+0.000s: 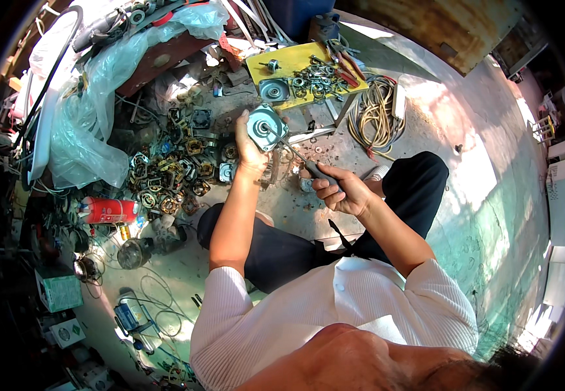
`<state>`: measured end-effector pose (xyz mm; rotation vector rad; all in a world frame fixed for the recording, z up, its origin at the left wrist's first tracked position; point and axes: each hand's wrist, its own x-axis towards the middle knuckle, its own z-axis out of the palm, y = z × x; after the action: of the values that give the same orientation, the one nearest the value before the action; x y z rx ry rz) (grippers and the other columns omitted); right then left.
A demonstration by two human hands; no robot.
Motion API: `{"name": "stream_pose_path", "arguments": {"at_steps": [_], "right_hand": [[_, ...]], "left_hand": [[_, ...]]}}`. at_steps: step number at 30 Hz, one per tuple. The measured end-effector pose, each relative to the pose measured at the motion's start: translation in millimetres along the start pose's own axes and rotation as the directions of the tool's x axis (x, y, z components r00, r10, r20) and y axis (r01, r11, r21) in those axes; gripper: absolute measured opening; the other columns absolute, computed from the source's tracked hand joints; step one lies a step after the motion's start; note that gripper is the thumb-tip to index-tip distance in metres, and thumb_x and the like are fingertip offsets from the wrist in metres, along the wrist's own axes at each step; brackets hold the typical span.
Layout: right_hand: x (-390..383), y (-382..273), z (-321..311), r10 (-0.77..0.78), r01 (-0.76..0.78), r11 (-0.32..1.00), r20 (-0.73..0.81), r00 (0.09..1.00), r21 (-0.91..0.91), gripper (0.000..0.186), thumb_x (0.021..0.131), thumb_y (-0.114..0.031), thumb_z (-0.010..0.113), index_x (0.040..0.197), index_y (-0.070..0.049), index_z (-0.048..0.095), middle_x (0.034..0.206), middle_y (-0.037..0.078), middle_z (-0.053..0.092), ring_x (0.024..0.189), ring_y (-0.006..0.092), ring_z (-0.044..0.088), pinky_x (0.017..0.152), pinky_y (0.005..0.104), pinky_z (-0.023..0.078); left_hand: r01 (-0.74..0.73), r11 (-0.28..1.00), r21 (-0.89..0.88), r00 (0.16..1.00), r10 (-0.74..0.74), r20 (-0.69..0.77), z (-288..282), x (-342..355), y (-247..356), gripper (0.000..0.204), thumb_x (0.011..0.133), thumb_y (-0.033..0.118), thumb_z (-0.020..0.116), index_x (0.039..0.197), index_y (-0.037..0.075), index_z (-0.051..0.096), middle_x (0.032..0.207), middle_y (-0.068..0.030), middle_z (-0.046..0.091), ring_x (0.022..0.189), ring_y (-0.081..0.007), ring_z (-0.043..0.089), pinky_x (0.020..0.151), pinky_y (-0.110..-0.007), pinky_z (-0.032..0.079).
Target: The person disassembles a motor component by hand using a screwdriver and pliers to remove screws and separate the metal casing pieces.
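Note:
My left hand [252,148] grips a round metal motor end cover [266,128] by its left edge and holds it up in front of me. In my right hand [345,190] is a screwdriver [321,174], its dark handle wrapped by my fingers. The shaft slants up and left, and its tip reaches the hub at the middle of the cover. Whether the tip touches the hub or sits inside it, I cannot tell. Just beyond the cover stands a yellow board [295,57] bearing a similar cover [274,90], a small rotor [272,65] and a heap of small metal parts [321,78].
Coiled cable [375,120] lies right of the board. Many motor parts [178,163] are piled on the floor to the left, beside a clear plastic sheet [90,130] and a red cylinder [109,210]. A blue device [129,313] with wires lies lower left. My bent legs [419,189] frame the work.

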<state>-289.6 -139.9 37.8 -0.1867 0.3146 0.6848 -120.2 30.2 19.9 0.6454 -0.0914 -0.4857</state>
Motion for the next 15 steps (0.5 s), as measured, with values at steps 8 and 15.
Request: {"name": "stream_pose_path", "arguments": {"at_steps": [8,15], "right_hand": [[10,3,7,-0.228,0.14,0.851,-0.116,0.967,-0.507,0.039,0.102,-0.036,0.048,0.122,-0.003,0.056,0.075,-0.004,0.045,0.052,0.0017,0.036,0.039,0.0166,0.023],[19,-2,11,-0.537,0.105,0.477,-0.195,0.821,-0.872,0.034,0.099,-0.033,0.053,0.108,-0.002,0.064,0.064,0.005,0.056,0.05,0.0144,0.05,0.043,0.029,0.036]], "left_hand": [[0.017,1.0,0.026,1.0,-0.017,-0.026,0,9,-5,0.056,0.094,0.047,0.036,0.108,-0.001,0.06,0.093,-0.0169,0.068,0.086,-0.0345,0.067,0.08,-0.043,0.056],[-0.081,0.995,0.056,0.992,0.086,-0.097,16,22,-16,0.053,0.095,0.048,0.041,0.106,0.0,0.06,0.091,-0.012,0.068,0.081,-0.0255,0.069,0.071,-0.035,0.057]]}}
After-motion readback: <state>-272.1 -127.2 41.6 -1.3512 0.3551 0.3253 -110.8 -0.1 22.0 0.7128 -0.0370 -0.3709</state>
